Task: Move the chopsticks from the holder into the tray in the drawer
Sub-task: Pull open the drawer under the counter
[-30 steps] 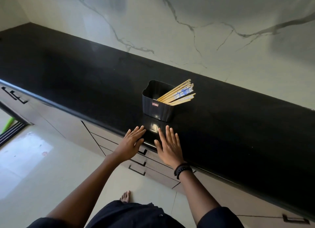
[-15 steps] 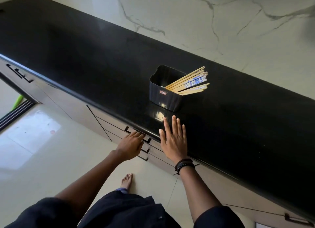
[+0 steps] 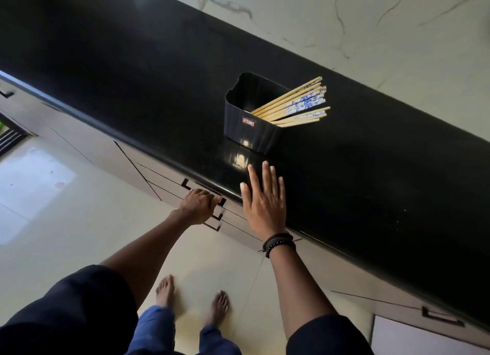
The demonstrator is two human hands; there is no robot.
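The left hand [image 3: 199, 205] is curling its fingers over the top drawer handle [image 3: 205, 192], knuckles up, forearm reaching in from below. The right hand [image 3: 264, 201] is lying flat and empty, fingers spread, palm on the front edge of the black countertop [image 3: 132, 89], wrist wearing dark bead bracelets [image 3: 279, 243].

Step in hand: opening the drawer [image 3: 172, 184], which is showing no gap and appears shut. The tray is not visible. The next move is likely calling for a straight outward pull on the handle.

The chopsticks [image 3: 297, 105] are leaning together in the black holder [image 3: 252, 121], tips fanning over its right rim. The holder is standing on the countertop just beyond the right fingertips.
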